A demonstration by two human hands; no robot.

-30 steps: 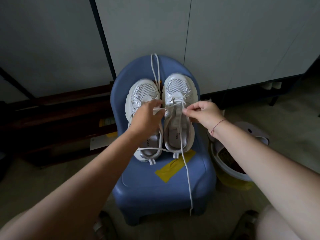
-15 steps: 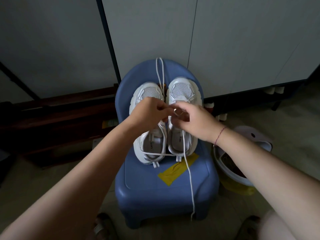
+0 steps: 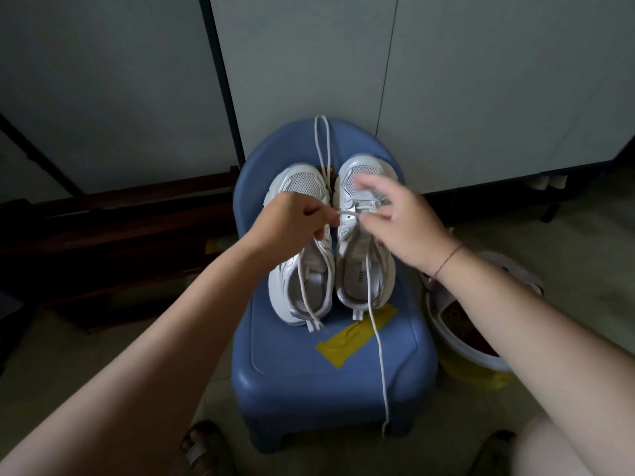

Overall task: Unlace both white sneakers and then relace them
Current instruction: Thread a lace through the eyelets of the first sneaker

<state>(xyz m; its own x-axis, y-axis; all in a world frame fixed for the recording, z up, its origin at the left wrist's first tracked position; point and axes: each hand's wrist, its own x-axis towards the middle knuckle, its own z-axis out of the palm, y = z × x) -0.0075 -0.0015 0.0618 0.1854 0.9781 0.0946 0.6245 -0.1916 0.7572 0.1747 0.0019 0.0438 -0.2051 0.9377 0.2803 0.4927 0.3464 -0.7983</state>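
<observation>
White mesh sneakers (image 3: 302, 183), lace end (image 3: 344, 214) in left hand (image 3: 292, 225) pinch, right hand (image 3: 402, 225) spread.

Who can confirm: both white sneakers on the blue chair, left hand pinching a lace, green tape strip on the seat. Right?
One slip: the tape strip on the seat is yellow, not green; the head view shows it. The rest stands: both white sneakers sit on the blue chair and the left hand pinches a lace.
</observation>
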